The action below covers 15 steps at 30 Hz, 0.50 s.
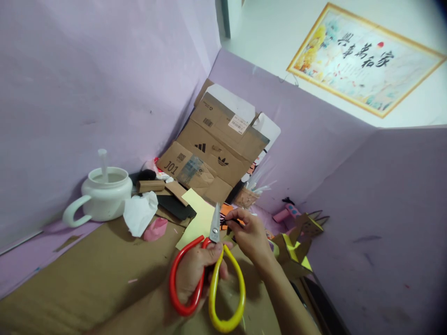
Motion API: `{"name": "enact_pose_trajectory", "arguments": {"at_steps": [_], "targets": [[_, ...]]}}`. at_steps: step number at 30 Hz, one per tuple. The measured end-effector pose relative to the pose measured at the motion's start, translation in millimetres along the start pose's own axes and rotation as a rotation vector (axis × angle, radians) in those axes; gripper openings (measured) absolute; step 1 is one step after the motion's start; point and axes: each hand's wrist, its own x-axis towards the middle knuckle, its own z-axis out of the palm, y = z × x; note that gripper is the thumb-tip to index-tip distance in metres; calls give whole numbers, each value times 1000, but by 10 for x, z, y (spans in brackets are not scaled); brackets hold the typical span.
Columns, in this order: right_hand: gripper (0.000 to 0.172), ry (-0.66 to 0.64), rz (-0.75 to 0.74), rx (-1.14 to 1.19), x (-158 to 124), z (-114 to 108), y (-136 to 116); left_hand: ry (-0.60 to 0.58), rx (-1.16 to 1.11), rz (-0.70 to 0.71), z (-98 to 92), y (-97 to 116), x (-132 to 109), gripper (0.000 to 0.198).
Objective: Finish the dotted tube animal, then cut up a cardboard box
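A pair of scissors (215, 231) with one red and one yellow handle points away from me, its blades together. My left hand (192, 270) is closed around it near the pivot, with the thumb on top. To the right of the blades, my right hand (249, 232) pinches a small, thin black thing (237, 220) whose kind I cannot make out. An orange piece with black markings (226, 211) shows behind the blade and fingers; whether either hand touches it is hidden. Beyond the scissors lies a pale yellow sheet (197, 216).
On the left stand a white pot with a straw (106, 195), crumpled white paper (140, 214) and a pink scrap (156, 229). A flattened cardboard box (216, 144) leans on the wall. A spiky cardboard model (296, 246) is at right. Brown cardboard (87, 274) covers the tabletop.
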Motion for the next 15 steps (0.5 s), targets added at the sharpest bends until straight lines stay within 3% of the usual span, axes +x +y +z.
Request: {"name": "enact_pose_trajectory", "arguments": {"at_steps": [3,6,8,11,13,15], "targets": [[12,13,-2,-6,1,2,4,104,109,56,-1,39,-20,36],[16,6,-42,-1,5,-6,5,184,355,226,-60,155,-54,32],[23,-2,-98,-5,-2,-31,-21,270,634,322,-144,288,-82,28],[37,45,-173,-44,-73,-125,-134,483,1278,418,-280,556,-123,21],[39,127,-202,-64,-194,-227,-233,534,1627,357,-341,740,-134,21],[33,239,-225,-67,-390,-346,-292,600,1835,276,-381,886,-117,28]]}}
